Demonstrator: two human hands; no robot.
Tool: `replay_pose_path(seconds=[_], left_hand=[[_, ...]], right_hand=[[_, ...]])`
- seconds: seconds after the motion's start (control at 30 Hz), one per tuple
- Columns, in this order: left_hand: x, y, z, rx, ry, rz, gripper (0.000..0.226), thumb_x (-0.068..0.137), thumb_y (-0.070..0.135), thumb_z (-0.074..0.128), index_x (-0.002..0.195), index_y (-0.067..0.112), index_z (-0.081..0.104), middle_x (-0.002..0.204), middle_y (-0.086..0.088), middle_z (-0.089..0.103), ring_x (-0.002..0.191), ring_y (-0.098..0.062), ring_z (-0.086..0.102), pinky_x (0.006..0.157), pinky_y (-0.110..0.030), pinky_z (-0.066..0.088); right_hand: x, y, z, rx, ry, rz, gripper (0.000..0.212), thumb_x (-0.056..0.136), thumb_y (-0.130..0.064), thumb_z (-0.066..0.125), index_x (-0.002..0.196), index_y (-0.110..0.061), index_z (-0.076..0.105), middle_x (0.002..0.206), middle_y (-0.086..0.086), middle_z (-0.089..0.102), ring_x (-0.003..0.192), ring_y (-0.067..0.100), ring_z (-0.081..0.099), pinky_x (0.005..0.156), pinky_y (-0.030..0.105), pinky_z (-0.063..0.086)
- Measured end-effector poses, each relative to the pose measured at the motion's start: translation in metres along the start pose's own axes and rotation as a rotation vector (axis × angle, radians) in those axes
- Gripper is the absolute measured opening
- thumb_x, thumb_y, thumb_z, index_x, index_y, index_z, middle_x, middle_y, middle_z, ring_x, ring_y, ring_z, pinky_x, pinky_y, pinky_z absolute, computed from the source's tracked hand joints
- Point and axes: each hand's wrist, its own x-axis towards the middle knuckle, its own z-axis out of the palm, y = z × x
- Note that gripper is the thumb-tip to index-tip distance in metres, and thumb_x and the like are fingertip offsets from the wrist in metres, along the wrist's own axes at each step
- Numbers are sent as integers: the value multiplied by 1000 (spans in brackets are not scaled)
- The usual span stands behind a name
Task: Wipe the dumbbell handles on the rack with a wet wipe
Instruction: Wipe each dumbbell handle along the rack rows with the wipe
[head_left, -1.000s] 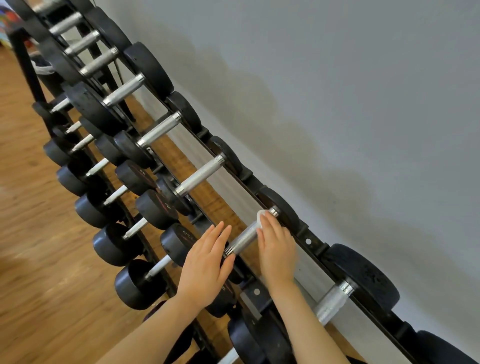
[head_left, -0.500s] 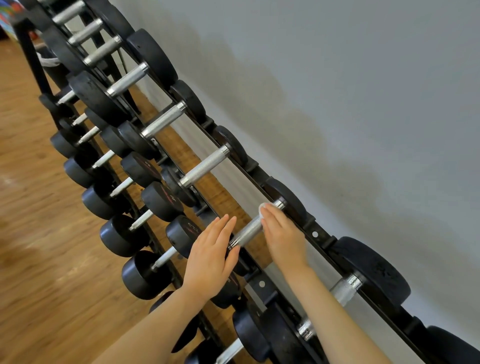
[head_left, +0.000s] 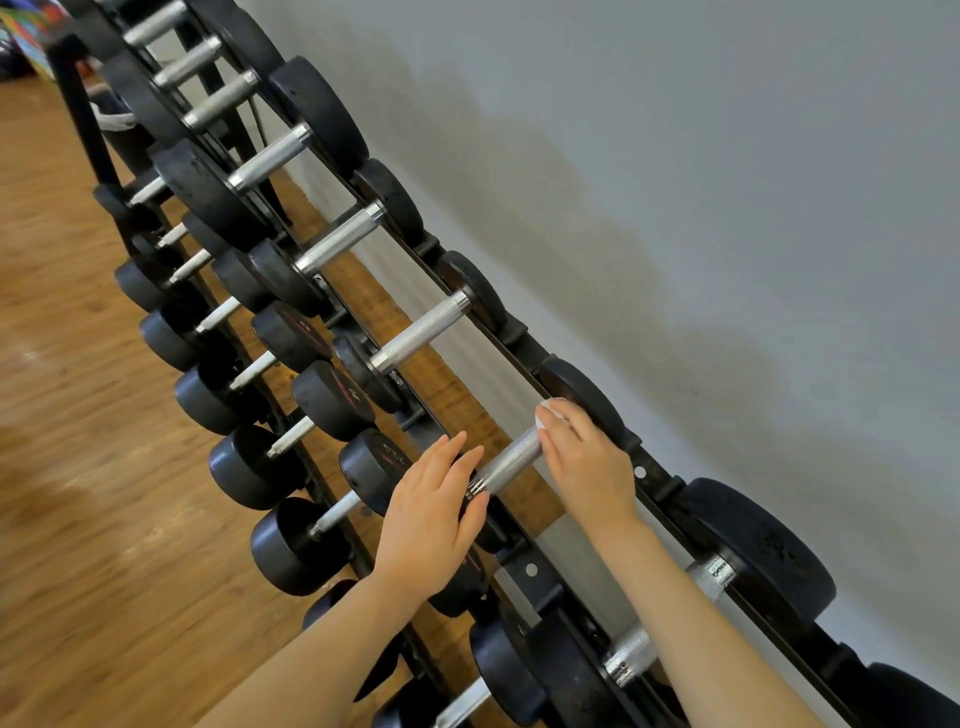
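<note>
A black rack (head_left: 644, 475) holds rows of black dumbbells with knurled silver handles. My right hand (head_left: 589, 462) lies over the far end of one top-row handle (head_left: 509, 464), with a white wet wipe (head_left: 549, 410) showing under its fingertips next to the rear weight (head_left: 576, 389). My left hand (head_left: 431, 517) rests flat, fingers straight, on the front weight of the same dumbbell, which it mostly hides. How the right fingers curl under the handle is hidden.
More silver handles (head_left: 423, 332) run up the top row to the left, and one (head_left: 631, 652) sits near my right forearm. A lower row of smaller dumbbells (head_left: 254, 467) stands in front. A grey wall (head_left: 727, 208) is behind and a wooden floor (head_left: 78, 467) is left.
My right hand has slid with the wipe up the handle toward the rear weight. My left hand has stayed on the front weight. The camera view has shifted slightly.
</note>
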Motion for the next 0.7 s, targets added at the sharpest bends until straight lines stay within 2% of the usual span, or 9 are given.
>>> replay_pose_path(seconds=[0.07,0.13,0.23,0.3,0.4,0.5,0.6,0.7], left_hand=[[0,0,0,-1,-1,-2,59,97,52,28,143,21,49,154,1,40,144,-21,33,115,-45,33],[0,0,0,0,2,1,58,97,51,29,141,21,51,153,0,42,143,-21,35,115,-45,34],[0,1,-1,1,6,3,58,97,50,29,139,19,53,150,0,45,142,-22,38,114,-46,35],[1,2,-2,2,4,1,58,97,51,29,139,19,54,150,0,45,142,-21,38,114,-47,36],[1,1,-2,1,1,3,58,97,51,29,136,19,56,150,0,46,142,-21,37,113,-48,37],[0,0,0,-3,4,-9,58,96,52,28,137,20,55,151,-1,44,143,-21,36,114,-47,36],[-1,0,0,2,5,-10,58,97,53,28,138,21,54,154,-1,41,144,-21,34,115,-45,34],[-3,-1,1,-4,5,-22,60,97,55,26,140,22,52,155,0,38,145,-21,31,115,-46,34]], right_hand=[[-2,-2,5,-1,-33,-82,30,96,-21,51,116,-6,67,120,8,65,87,18,70,62,26,60],[-1,-1,6,-37,-56,-153,27,95,-20,56,115,-7,68,118,8,66,82,17,71,58,24,59],[7,2,1,-49,-29,-21,31,96,-23,51,115,-5,68,117,9,67,84,19,71,59,26,60],[5,-3,3,-18,-17,13,27,92,-17,60,115,-4,68,117,10,67,89,20,71,64,28,61],[-8,-16,10,10,-58,-137,36,80,-12,77,114,-6,69,116,8,68,86,17,71,63,23,59],[-11,-16,10,4,-30,-89,32,86,-19,68,116,-7,68,118,7,68,86,16,71,62,20,57],[-14,-17,14,34,-1,14,31,92,-19,60,120,-6,65,125,9,64,99,20,69,72,25,59],[-22,-23,16,47,-29,-119,32,90,-15,65,121,-6,66,124,8,65,96,19,70,68,23,58]])
